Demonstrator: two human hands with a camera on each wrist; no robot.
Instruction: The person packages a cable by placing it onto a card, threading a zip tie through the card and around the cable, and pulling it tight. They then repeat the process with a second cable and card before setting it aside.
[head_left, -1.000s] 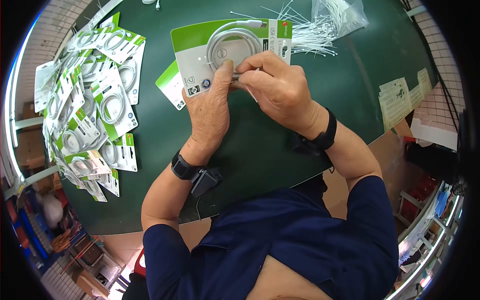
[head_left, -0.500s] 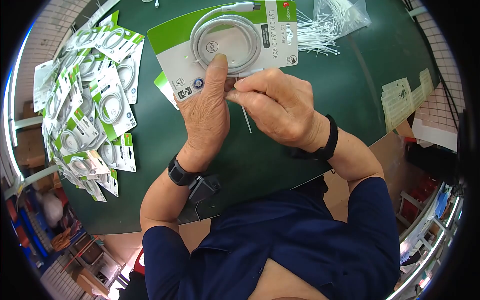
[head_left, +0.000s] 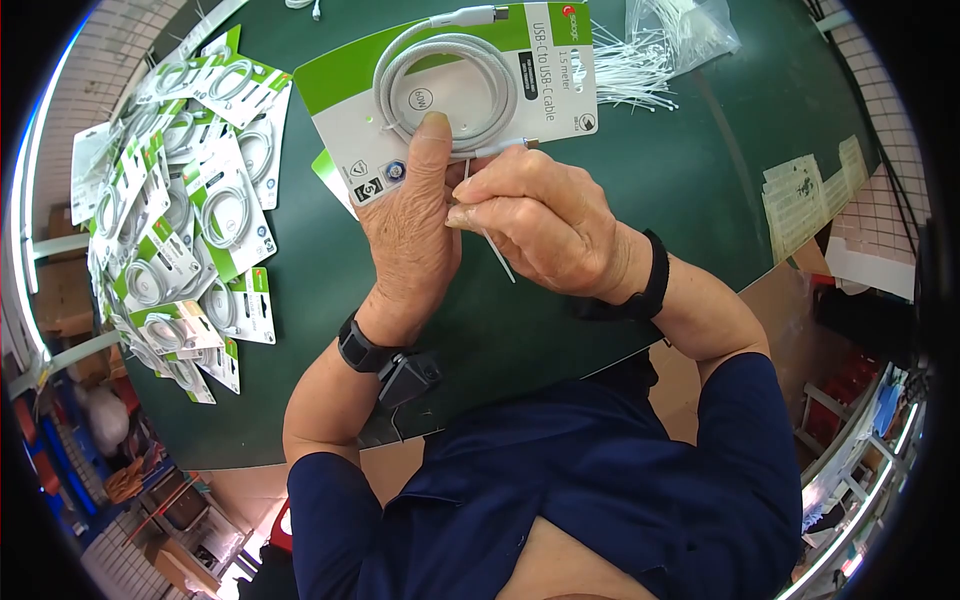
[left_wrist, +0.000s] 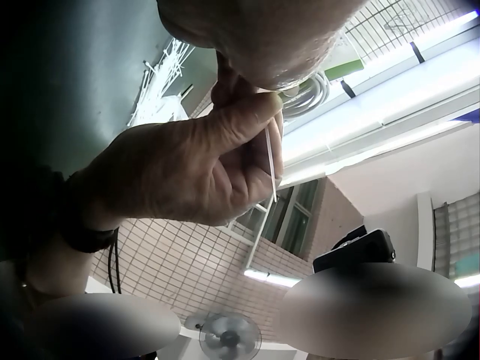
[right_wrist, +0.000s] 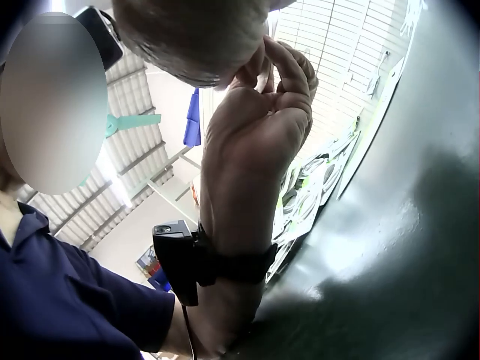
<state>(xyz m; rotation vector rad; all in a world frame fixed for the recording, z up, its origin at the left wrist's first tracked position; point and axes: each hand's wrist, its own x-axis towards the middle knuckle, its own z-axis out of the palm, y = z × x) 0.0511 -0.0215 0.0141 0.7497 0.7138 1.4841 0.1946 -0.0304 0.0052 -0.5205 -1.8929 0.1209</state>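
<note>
A white and green card with a coiled white USB-C cable on it is held up over the table by my left hand. The left thumb presses the card's front just below the coil; the other fingers are hidden behind it. My right hand pinches a thin white cable tie at the card's lower edge, its tail hanging below the fingers. One cable plug pokes out above the right knuckles. In the left wrist view the tie shows against the right palm.
Many carded cables lie heaped on the left of the green table. Behind the held card, another card peeks out. Loose cable ties and a clear bag lie at the back; taped paper is at the right.
The card has moved up and left and looks larger. My right hand has drawn down from the coil to the card's lower edge, and more of the cable tie's tail now shows below it.
</note>
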